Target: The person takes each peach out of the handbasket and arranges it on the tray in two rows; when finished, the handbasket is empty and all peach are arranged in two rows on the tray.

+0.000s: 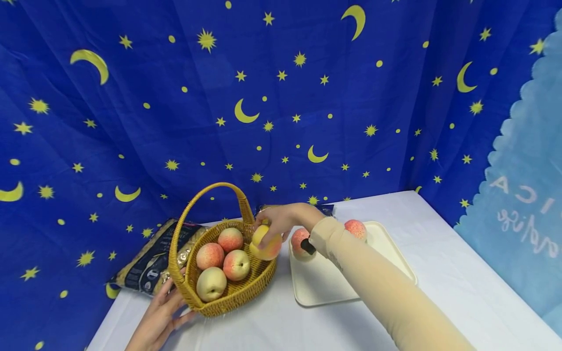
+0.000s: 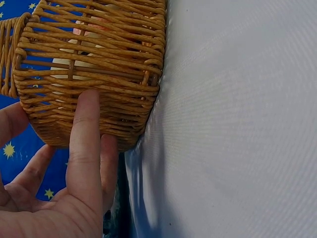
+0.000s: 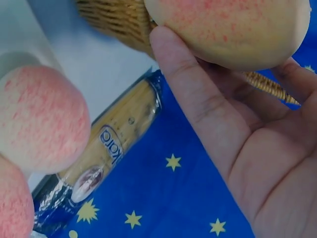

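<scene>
Pinched between right hand's (image 1: pixel 283 219) thumb and curled fingers: round yellow peach (image 1: pixel 272 249), blushed with pink speckles, at right rim of wicker basket (image 1: pixel 237 303); touching basket's left side with left hand (image 1: pixel 159 314), fingers spread, nearly straight; inside basket, four paler peaches (image 1: pixel 236 266); across tray (image 1: pixel 325 288) and its two peaches (image 1: pixel 356 229), sleeve (image 1: pixel 373 287) in way; left of basket, dark packet (image 1: pixel 151 268); in right wrist view only, second packet's (image 3: pixel 121 134) lettering.

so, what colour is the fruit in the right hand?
The fruit: yellow with a pinkish-red flush, best in the right wrist view.
</scene>
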`<state>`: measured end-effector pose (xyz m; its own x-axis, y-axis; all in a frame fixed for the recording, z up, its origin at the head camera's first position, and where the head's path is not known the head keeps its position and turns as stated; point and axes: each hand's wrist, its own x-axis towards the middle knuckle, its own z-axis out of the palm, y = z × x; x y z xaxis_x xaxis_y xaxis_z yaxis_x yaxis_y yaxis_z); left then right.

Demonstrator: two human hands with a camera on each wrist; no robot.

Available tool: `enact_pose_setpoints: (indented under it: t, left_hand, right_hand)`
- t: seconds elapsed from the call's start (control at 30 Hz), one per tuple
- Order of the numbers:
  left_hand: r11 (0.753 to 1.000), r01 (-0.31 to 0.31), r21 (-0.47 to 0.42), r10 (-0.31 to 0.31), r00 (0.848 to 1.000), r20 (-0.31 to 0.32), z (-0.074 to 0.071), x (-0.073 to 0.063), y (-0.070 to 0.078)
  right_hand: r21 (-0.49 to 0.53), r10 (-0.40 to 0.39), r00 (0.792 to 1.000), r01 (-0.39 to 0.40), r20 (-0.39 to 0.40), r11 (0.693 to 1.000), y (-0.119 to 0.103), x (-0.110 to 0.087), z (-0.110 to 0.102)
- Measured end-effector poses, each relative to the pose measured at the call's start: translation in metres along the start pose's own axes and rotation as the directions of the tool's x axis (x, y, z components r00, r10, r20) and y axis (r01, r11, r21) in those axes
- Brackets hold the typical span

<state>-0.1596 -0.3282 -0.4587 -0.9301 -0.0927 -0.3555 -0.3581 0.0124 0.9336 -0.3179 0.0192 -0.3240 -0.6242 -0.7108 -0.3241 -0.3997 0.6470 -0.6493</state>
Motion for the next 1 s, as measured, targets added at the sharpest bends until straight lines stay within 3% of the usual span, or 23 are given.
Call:
enact_pose_setpoints:
  t: [0.33,0.5,0.73,1.0]
  left_hand:
    - [1.0,-0.003,-0.013,0.003,1.0,0.006,-0.001,0.001,-0.002]
    - [1.0,-0.003,-0.017,0.003,1.0,0.005,-0.002,0.0,-0.002]
    - [1.0,-0.003,-0.015,0.003,1.0,0.01,-0.002,0.0,-0.002]
    - [1.0,-0.006,-0.005,0.006,1.0,0.011,-0.002,0.002,-0.002]
  right_hand:
    - [0.037,-0.084,0.994,0.087,-0.074,0.996,0.025,-0.025,-0.017]
    - [0.03,-0.117,0.982,0.123,-0.151,0.992,0.04,-0.041,-0.028]
    - [0.016,-0.136,0.955,0.145,-0.264,0.989,0.061,-0.068,-0.042]
    - [0.043,-0.159,0.908,0.19,-0.388,0.981,0.089,-0.098,-0.052]
